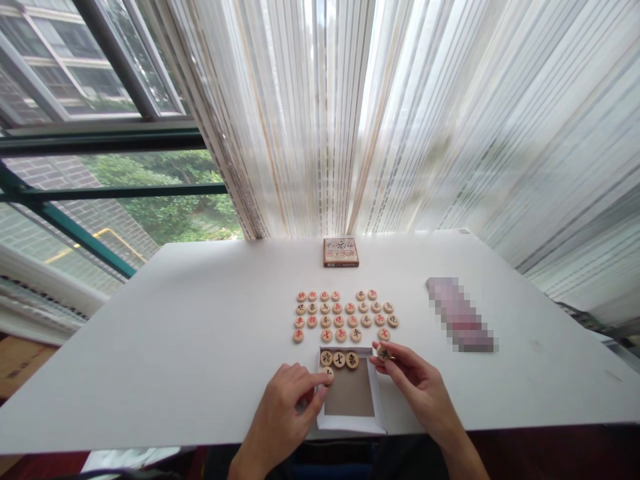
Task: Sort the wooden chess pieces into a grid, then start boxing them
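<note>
An open white box [350, 423] with a grey-brown bottom lies near the table's front edge. Three round wooden pieces with black characters, among them a right-hand one [352, 360], line its far side. My left hand [290, 407] reaches over the box's left wall, its index fingertip on a fourth piece [327, 375] below that row. Just outside the box's far right corner, my right hand [417, 383] pinches a black-character piece [383, 353] between thumb and fingers. Beyond the box, several red and black pieces [339, 321] lie face up in rows with gaps.
A brown printed box [341, 253] sits at the far side of the white table [215, 347]. On the right lies a flat pinkish object [461, 315], blurred by pixels. Striped curtains [310, 133] hang behind the table, with an open window at the left.
</note>
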Available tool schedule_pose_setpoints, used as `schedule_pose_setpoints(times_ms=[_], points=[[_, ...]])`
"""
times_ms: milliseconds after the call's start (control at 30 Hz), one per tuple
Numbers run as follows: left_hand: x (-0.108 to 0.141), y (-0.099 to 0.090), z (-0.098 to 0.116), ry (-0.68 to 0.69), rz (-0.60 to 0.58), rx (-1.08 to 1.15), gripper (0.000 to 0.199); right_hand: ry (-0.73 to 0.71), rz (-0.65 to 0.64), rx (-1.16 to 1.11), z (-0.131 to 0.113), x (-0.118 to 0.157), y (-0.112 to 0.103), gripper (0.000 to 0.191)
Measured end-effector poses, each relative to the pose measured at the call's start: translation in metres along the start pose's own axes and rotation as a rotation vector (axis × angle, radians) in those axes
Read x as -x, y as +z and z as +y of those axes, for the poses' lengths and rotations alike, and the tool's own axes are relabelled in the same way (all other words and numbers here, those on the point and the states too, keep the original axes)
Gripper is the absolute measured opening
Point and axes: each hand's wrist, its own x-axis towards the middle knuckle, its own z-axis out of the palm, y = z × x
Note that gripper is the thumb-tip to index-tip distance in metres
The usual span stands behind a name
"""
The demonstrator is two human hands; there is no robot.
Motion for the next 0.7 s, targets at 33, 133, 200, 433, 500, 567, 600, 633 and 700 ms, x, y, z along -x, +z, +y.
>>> schedule_pose_setpoints(times_ms=[33, 133, 200, 433, 500, 567, 600, 633, 700], points=[[-0.0001, -0.0004, 0.0007, 0.014, -0.012, -0.018, 0.021, -0.002, -0.001, -0.002, -0.0010, -0.0002, 0.0006, 0.026], [-0.0008, -0.0011, 0.0031, 0.032, -0.033, -0.063, 0.025, -0.005, -0.007, 0.004, -0.0034, -0.0007, 0.0022, 0.025], [-0.0020, -0.0015, 0.0052, 0.033, -0.039, -0.083, 0.028, -0.003, -0.011, 0.013, -0.0041, -0.0006, 0.0024, 0.024], [-0.0045, -0.0008, 0.0100, 0.013, -0.047, -0.111, 0.028, 0.014, -0.013, 0.015, 0.0002, -0.0002, -0.0003, 0.022], [-0.0037, -0.0004, 0.0099, 0.002, -0.042, -0.098, 0.027, 0.016, -0.015, 0.006, 0.0018, -0.0004, -0.0011, 0.022], [-0.0032, -0.0008, 0.0098, -0.002, -0.042, -0.083, 0.025, 0.013, -0.012, 0.002, 0.0027, -0.0004, -0.0015, 0.023], [-0.0031, -0.0012, 0.0098, -0.001, -0.040, -0.077, 0.025, 0.011, -0.010, 0.003, 0.0027, -0.0004, -0.0016, 0.024], [-0.0031, -0.0017, 0.0098, 0.000, -0.035, -0.073, 0.024, 0.010, -0.008, 0.005, 0.0025, -0.0004, -0.0015, 0.024], [-0.0032, -0.0026, 0.0097, 0.003, -0.022, -0.068, 0.025, 0.009, -0.006, 0.012, 0.0015, -0.0003, -0.0009, 0.025]])
